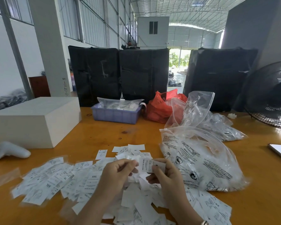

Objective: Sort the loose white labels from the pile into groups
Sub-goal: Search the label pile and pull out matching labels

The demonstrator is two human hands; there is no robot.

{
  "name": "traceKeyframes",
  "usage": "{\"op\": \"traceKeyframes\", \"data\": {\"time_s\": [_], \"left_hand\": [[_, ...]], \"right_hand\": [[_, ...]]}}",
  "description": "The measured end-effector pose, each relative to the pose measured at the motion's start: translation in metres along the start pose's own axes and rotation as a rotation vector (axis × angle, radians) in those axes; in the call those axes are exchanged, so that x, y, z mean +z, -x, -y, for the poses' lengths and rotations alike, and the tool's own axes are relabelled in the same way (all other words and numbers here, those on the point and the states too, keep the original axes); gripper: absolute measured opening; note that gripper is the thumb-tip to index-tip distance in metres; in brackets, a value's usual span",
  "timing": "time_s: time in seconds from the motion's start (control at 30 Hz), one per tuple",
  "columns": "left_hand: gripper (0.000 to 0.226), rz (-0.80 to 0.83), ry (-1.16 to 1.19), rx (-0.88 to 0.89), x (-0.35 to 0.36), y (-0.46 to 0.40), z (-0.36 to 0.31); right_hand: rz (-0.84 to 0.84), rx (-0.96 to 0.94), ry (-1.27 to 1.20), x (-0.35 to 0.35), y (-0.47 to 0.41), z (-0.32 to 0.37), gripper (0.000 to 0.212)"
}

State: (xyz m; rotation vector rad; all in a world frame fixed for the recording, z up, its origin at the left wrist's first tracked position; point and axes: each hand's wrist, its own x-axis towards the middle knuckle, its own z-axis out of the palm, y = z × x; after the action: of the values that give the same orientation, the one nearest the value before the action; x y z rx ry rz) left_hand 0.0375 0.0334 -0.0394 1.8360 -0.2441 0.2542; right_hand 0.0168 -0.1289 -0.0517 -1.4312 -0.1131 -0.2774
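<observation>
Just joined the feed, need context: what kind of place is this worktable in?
Likely a garment warehouse or packing shed: a high metal-truss roof, black-wrapped bales behind the wooden table, and size labels beside printed poly bags.

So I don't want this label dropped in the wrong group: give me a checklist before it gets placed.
1. Label in hand gripped: ok, right hand pinches it, left hand touches its edge.
2. Only one label held: cannot tell.
3. Size mark readable: not ok, only an X shows beside the right thumb.
4. XXL labels already lying to the left: ok.
5. Bare table free for a new group: ok.
6. Printed plastic bag clear of the pile: not ok, it lies against it.
</observation>
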Motion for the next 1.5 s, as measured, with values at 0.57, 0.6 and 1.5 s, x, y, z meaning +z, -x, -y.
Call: {"op": "traceKeyframes", "data": {"time_s": [0.57,0.6,1.5], "left_hand": [[0.024,-0.005,-0.017,-0.019,0.002,0.003,-0.004],[0.026,-0.008,-0.016,-0.025,0.002,0.003,-0.004],[0.03,0.016,0.036,-0.038,0.002,0.002,-0.003]], "right_hand": [[0.036,0.03,-0.016,0.002,0.001,-0.002,0.011],[0.05,0.038,0.002,0.003,0.001,-0.003,0.012],[-0.024,-0.003,-0.115,0.002,0.004,0.007,0.012]]}}
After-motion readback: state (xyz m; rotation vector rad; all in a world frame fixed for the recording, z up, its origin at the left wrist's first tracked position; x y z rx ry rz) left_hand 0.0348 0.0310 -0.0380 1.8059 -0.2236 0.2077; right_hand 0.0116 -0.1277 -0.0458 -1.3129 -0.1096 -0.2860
